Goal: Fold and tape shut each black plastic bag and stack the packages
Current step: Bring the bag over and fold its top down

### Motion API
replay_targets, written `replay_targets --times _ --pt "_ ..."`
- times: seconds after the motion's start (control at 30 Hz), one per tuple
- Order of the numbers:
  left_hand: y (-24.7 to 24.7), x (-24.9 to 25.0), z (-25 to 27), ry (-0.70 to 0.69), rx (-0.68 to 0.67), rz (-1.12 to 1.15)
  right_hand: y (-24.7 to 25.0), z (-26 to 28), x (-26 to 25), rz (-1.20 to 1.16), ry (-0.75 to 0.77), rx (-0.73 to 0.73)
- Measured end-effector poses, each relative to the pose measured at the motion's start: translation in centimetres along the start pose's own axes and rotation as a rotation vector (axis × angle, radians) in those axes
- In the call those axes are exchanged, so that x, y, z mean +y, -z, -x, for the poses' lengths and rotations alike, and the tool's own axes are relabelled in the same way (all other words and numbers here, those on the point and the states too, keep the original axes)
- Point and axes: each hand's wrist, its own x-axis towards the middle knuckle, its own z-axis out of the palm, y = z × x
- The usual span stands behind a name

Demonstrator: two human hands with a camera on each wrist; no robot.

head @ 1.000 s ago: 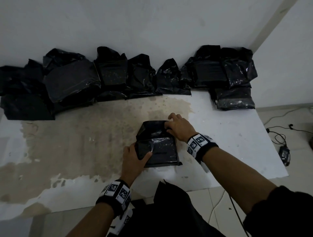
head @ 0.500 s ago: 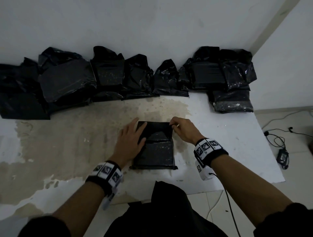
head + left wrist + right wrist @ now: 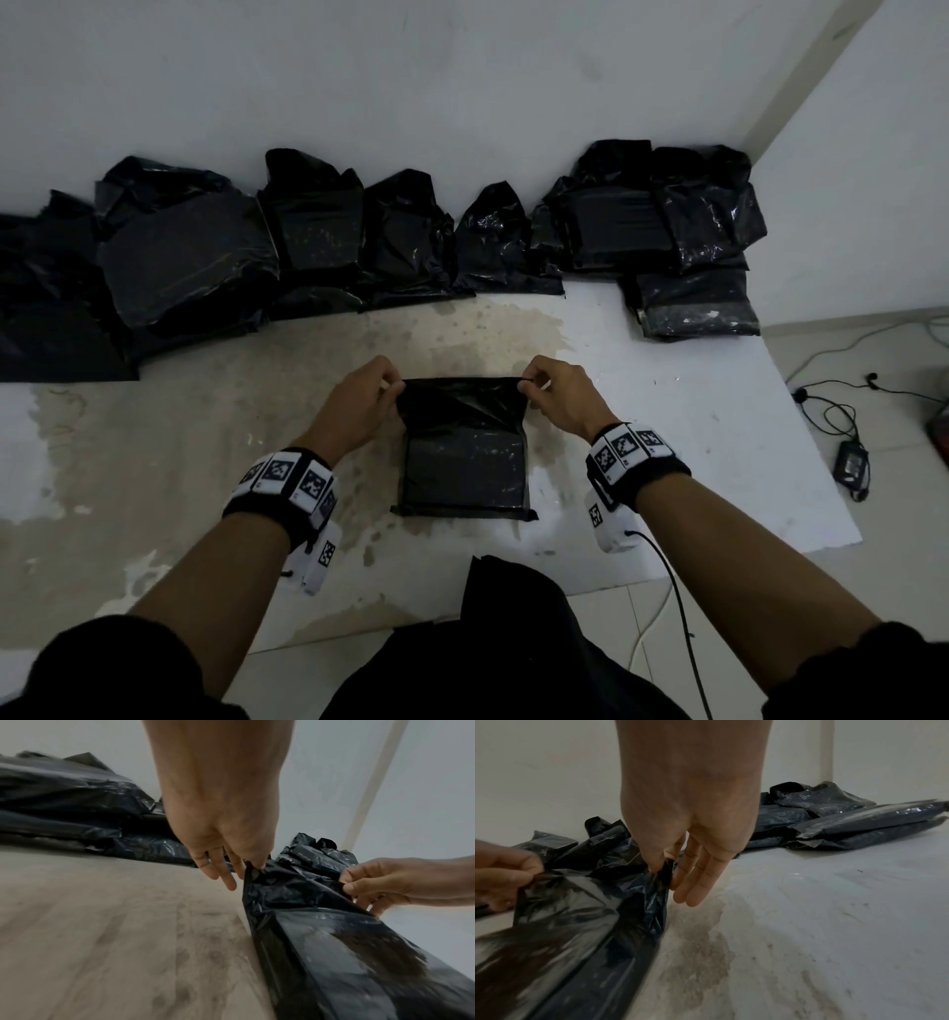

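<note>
The left hand (image 3: 359, 406) pinches the left corner of the black plastic bag's (image 3: 464, 457) open flap and the right hand (image 3: 560, 401) pinches the right corner, remaining fingers loose; the bag lies mid-worktop (image 3: 179, 437), near the front edge. Likely fault: uneven pull creasing or tearing the thin film, or either pinch slipping. Open room lies both sides; other packages (image 3: 318, 241) line the wall well behind.

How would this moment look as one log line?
left hand: pinches bag corner | right hand: pinches other corner | black bag: on table, untaped
</note>
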Motion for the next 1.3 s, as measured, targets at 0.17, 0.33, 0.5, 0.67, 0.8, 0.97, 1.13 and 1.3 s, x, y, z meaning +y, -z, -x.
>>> replay_targets --times 0.17,0.33,0.5,0.67,0.8,0.97,1.13,1.3 --pt "-0.4 0.5 1.0 0.012 0.064 0.132 -0.3 -0.6 0.2 -0.034 -0.064 0.010" --pt "-1.7 0.2 0.5 0.337 0.099 0.632 -0.5 -0.4 -0.7 -0.164 -0.045 0.070" --pt "-4.4 -0.3 0.9 0.453 0.012 0.608 -1.9 0.1 -0.8 -0.334 -0.087 0.155" --pt "-4.6 0.8 1.4 0.504 0.082 0.937 -3.1 1.0 -0.6 -0.446 -0.294 -0.010" --pt "-4.6 0.9 2.3 0.558 0.071 1.094 -4.6 1.5 -0.3 -0.401 -0.277 -0.100" --pt "-4.9 -0.3 3.3 0.605 0.037 1.100 -5.1 1.7 0.0 -0.412 -0.208 0.021" --pt "-5.0 -1.2 3.6 0.625 0.133 1.003 -4.8 2.3 0.3 -0.327 -0.152 0.084" --pt "-5.1 -0.7 3.5 0.625 0.198 0.961 -4.8 3.1 0.9 -0.248 -0.157 0.101"
